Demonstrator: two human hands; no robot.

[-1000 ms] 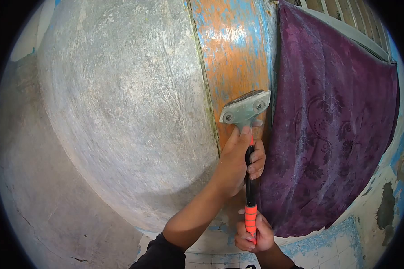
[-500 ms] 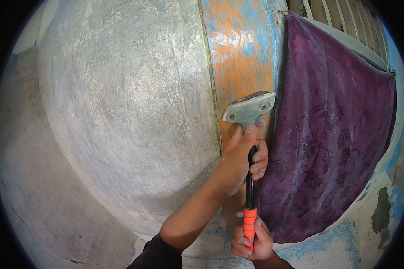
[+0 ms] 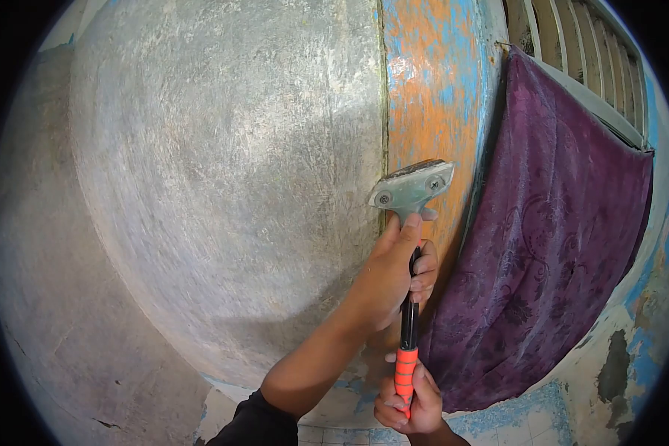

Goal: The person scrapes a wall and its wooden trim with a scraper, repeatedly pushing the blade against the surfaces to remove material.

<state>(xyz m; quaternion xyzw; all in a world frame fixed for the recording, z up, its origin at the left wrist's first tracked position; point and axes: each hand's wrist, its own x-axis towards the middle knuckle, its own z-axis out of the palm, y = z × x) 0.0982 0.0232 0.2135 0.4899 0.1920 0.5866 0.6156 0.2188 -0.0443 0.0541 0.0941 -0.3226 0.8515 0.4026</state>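
I hold a long-handled scraper (image 3: 411,190) with both hands. Its grey metal head, fixed with two screws, presses against an orange wooden strip (image 3: 431,111) with flaking blue paint. My left hand (image 3: 390,271) grips the black shaft just below the head, thumb pointing up onto the metal. My right hand (image 3: 409,401) is closed around the orange ribbed grip at the handle's lower end. The blade edge lies flat on the strip's right part, near the purple cloth.
A bare grey scraped wall (image 3: 215,178) fills the left. A purple patterned cloth (image 3: 557,245) hangs to the right of the strip, below a window with slats (image 3: 580,44). Peeling blue paint and white tiles (image 3: 528,424) show at the bottom right.
The view has shifted so the strip and cloth sit further right. The scraper head stays at about the same height on the strip; both hands keep their grip.
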